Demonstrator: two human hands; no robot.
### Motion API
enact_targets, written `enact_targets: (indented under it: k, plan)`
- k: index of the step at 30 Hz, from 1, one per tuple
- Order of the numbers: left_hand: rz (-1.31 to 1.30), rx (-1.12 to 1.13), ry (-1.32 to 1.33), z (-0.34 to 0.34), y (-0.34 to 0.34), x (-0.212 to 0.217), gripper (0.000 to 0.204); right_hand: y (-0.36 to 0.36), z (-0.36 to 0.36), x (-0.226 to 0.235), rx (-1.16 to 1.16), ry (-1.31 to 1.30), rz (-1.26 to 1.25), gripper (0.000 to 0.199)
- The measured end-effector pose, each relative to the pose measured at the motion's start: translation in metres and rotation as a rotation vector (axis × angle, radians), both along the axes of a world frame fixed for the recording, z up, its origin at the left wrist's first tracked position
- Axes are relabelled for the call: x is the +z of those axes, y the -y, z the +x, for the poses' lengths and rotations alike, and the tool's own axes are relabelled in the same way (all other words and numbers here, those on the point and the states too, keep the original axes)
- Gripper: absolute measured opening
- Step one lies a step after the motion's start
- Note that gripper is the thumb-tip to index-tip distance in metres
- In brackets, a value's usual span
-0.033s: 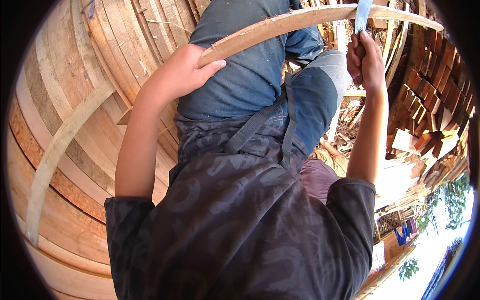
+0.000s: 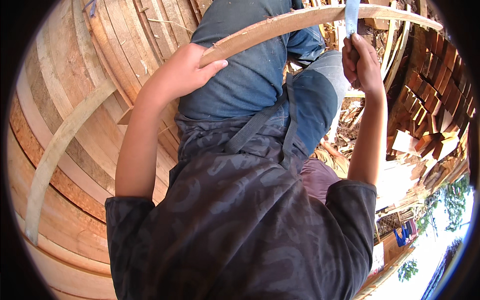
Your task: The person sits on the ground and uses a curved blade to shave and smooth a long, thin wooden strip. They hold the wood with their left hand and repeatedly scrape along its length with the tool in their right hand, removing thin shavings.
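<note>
Across lap, wood strip (image 2: 300, 22), left hand (image 2: 182, 75), right hand (image 2: 362, 62), blade (image 2: 351, 17)

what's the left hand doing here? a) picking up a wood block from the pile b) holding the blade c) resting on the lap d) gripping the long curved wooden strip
d: the left hand is wrapped over the curved wooden strip, while the right hand grips the handle of the blade that crosses the strip.
</note>
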State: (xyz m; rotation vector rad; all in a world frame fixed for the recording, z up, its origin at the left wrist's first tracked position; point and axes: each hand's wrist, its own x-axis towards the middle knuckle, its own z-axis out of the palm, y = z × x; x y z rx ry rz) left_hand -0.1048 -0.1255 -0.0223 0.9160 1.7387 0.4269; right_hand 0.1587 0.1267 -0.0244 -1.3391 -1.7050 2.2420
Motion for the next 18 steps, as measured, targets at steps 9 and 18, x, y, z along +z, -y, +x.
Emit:
enact_targets:
  k: [9,18]
  plan:
    - [-0.025,-0.019,-0.015,-0.002,-0.003,0.003,0.034,0.006,0.003,0.002,0.172,0.094,0.049,0.037]
    - [-0.008,-0.039,-0.004,-0.001,-0.002,0.006,0.034,0.003,0.007,-0.002,0.081,-0.023,-0.165,0.035]
